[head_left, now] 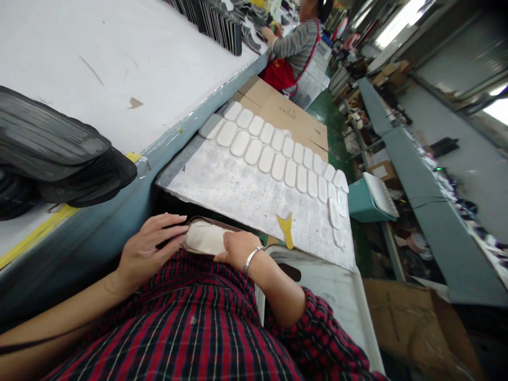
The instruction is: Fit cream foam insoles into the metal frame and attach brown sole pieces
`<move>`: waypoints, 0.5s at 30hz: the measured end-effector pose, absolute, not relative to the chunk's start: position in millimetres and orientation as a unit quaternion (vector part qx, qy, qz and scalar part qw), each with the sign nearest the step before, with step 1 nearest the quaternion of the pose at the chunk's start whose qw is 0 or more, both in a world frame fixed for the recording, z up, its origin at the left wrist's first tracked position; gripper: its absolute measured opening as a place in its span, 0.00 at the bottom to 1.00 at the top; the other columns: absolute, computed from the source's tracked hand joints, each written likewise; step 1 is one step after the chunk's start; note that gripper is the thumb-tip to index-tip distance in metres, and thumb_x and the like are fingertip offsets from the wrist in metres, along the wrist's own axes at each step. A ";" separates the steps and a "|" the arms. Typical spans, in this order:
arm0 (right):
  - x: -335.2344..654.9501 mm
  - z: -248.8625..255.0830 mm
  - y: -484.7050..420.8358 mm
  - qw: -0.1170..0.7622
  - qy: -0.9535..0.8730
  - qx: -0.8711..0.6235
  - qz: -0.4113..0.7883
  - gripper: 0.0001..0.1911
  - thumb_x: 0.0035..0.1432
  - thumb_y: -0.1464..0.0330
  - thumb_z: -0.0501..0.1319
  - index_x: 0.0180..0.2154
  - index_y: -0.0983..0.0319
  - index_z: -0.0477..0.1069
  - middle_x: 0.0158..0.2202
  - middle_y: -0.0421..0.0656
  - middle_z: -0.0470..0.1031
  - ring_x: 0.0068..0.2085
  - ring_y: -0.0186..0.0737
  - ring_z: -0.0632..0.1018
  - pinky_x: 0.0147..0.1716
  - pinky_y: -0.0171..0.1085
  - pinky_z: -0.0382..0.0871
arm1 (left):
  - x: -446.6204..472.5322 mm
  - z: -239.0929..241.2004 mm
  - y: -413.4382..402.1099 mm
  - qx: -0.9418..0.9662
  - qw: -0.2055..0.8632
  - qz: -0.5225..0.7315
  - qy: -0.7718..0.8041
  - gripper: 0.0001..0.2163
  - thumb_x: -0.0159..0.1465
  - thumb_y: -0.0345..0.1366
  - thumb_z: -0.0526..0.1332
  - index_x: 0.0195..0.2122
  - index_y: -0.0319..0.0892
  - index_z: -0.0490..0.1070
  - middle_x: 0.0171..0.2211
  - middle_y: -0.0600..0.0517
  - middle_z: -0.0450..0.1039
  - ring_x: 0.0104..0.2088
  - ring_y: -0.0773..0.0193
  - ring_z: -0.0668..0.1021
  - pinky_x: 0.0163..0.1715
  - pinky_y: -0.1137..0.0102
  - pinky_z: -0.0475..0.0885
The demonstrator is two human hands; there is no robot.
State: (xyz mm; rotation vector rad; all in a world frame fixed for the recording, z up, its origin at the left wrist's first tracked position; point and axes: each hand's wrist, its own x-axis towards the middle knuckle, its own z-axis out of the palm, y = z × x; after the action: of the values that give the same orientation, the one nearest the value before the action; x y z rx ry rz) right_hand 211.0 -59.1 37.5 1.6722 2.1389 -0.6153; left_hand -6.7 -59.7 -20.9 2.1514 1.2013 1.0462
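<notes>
Low in front of my waist is a long oblong pad with a white, slightly wrinkled face and a brown raised edge. My right hand grips its right end, thumb on the white face and the other fingers mostly hidden. At the opposite end, my left hand has its fingers stretched out and a little apart, the tips touching the edge. What supports the pad from below is hidden. Beyond it, a grey-white work board carries rows of flat white oval pieces. A yellow forked tool lies near the board's front edge.
On the left, a stack of black sole-shaped pieces overhangs the white table's edge. Cardboard lies behind the board. A co-worker works at the far table end. A teal bin and cardboard box stand right.
</notes>
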 end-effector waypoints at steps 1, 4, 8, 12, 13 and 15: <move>210.2 36.1 -57.7 0.178 0.759 0.584 -0.228 0.24 0.48 0.47 0.61 0.36 0.61 0.71 0.34 0.48 0.76 0.37 0.48 0.77 0.31 0.39 0.69 | -11.4 -21.4 -57.0 0.771 0.262 0.355 0.459 0.16 0.59 0.39 0.60 0.49 0.47 0.66 0.51 0.49 0.66 0.52 0.56 0.69 0.55 0.55 0.62; 203.8 30.5 -53.6 0.166 0.767 0.566 -0.252 0.24 0.48 0.47 0.60 0.35 0.60 0.72 0.34 0.47 0.76 0.38 0.47 0.77 0.33 0.39 0.69 | -19.5 -34.4 -52.8 0.762 0.401 0.237 0.450 0.38 0.53 0.47 0.64 0.61 0.46 0.48 0.60 0.46 0.55 0.57 0.52 0.64 0.56 0.56 0.61; 194.1 27.6 -48.4 0.156 0.765 0.561 -0.274 0.21 0.46 0.49 0.62 0.31 0.61 0.72 0.32 0.46 0.77 0.37 0.46 0.77 0.33 0.38 0.68 | -17.0 -58.3 -54.4 0.712 0.500 0.207 0.448 0.41 0.55 0.47 0.62 0.63 0.45 0.39 0.63 0.45 0.48 0.60 0.53 0.59 0.59 0.57 0.56; 189.3 31.4 -43.4 0.162 0.727 0.563 -0.357 0.17 0.49 0.53 0.62 0.27 0.61 0.70 0.21 0.40 0.75 0.31 0.40 0.77 0.30 0.33 0.66 | -10.7 -62.0 -56.1 0.676 0.546 0.236 0.434 0.39 0.55 0.46 0.62 0.63 0.45 0.41 0.63 0.46 0.50 0.60 0.53 0.59 0.59 0.58 0.55; 188.2 32.3 -42.1 0.163 0.717 0.564 -0.375 0.17 0.50 0.54 0.61 0.27 0.61 0.70 0.20 0.39 0.74 0.30 0.39 0.77 0.29 0.32 0.66 | -9.4 -60.3 -56.3 0.670 0.557 0.240 0.429 0.39 0.56 0.46 0.62 0.63 0.45 0.42 0.62 0.46 0.51 0.60 0.53 0.59 0.59 0.58 0.55; 185.9 33.1 -39.2 0.169 0.706 0.566 -0.390 0.16 0.51 0.55 0.61 0.27 0.61 0.70 0.19 0.39 0.74 0.29 0.38 0.77 0.28 0.32 0.65 | -6.9 -56.2 -56.4 0.654 0.571 0.252 0.428 0.37 0.56 0.45 0.61 0.63 0.46 0.42 0.62 0.47 0.51 0.60 0.54 0.59 0.59 0.59 0.55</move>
State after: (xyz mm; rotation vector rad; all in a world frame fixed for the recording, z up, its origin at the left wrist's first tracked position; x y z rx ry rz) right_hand 185.9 -39.2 33.1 1.6106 2.0084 -1.1085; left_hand -6.9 -56.4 -56.2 1.5342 1.0042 0.5919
